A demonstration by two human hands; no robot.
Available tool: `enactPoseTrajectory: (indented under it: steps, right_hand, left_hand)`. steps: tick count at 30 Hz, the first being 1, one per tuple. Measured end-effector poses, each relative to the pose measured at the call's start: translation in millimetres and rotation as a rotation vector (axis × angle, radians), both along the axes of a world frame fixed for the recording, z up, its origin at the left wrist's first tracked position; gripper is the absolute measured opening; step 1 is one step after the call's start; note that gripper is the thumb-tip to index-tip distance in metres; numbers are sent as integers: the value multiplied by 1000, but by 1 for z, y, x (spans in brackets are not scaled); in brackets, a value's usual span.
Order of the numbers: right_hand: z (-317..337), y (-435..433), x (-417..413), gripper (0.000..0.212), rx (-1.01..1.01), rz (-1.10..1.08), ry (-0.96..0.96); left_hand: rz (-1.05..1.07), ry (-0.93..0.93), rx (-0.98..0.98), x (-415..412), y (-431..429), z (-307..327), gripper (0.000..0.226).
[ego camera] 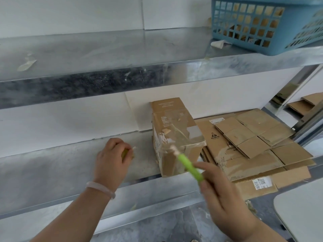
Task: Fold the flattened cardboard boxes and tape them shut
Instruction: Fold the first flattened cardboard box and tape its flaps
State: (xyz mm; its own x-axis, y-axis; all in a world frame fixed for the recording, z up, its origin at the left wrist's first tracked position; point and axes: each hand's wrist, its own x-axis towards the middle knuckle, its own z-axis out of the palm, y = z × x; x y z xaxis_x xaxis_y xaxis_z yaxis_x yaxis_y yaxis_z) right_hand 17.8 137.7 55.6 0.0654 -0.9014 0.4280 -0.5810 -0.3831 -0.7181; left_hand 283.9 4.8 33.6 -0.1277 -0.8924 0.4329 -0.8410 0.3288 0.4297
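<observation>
Well, from the head camera, your left hand (111, 155) rests on the metal shelf (52, 172) with its fingers curled round a small yellow-green thing (126, 152) (too hidden to name). Your right hand (222, 198) pinches a green tool (189, 167) between thumb and fingers. Its pale tip points up and away from you, at the near corner of the folded box (176, 135).

That box stands upright on the shelf, just past your right fingertips and a little way to the right of your left fingers. Clear tape wraps its top and near face, wrinkled in places. Further right of your right fingers, beyond the box, lies the stack of flattened boxes (253, 145), close against the folded one at its base. High above your fingers, a blue basket (262, 23) sits on the upper shelf (87, 55).

By its look the folded box is light and empty. It should be stiff along the creases but easily dented on the panels, and slick where the tape lies. I would take it by two opposite side walls, near the corners where the board is strongest, not by the taped seam. The flats should be light and floppy. Lift one by a long edge with both hands, which probably means setting the tool down first.
</observation>
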Motion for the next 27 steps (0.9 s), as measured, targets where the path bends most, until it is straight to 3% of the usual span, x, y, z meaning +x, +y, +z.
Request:
enactPoseTrajectory:
  steps: [2, 5, 11, 17, 19, 20, 21, 25, 27]
  right_hand:
    - [-8, -2, -20, 39, -117, -168, -178]
    - [-17, -29, -47, 42, 54, -420, -310]
    - [-60, -110, -79, 51, 668, -414, 298]
    - [-90, -138, -82, 53, 594, -217, 791]
    - [-93, -140, -84, 49, 531, -194, 891]
    - [-91, -140, -84, 49, 503, -190, 856]
    - [-86, -139, -84, 49, 471, -204, 729]
    - [-53, -113, -71, 46, 225, -212, -328]
    - [-36, -100, -52, 47, 135, -61, -497]
  left_hand:
    - [70, -70, -11, 1, -6, -11, 10]
    - [148, -164, -19, 0, -15, -27, 8]
    - [241, -194, 91, -4, -14, -62, 7]
    - [159, -139, 174, -3, 7, -95, 27]
    - [175, -94, 250, -2, 5, -92, 16]
    - [175, -47, 257, -4, 5, -89, 4]
    - [193, 15, 258, -8, 5, -82, 11]
    - [302, 410, 116, -40, 16, -36, 34]
    - [160, 722, 127, -77, 25, -12, 42]
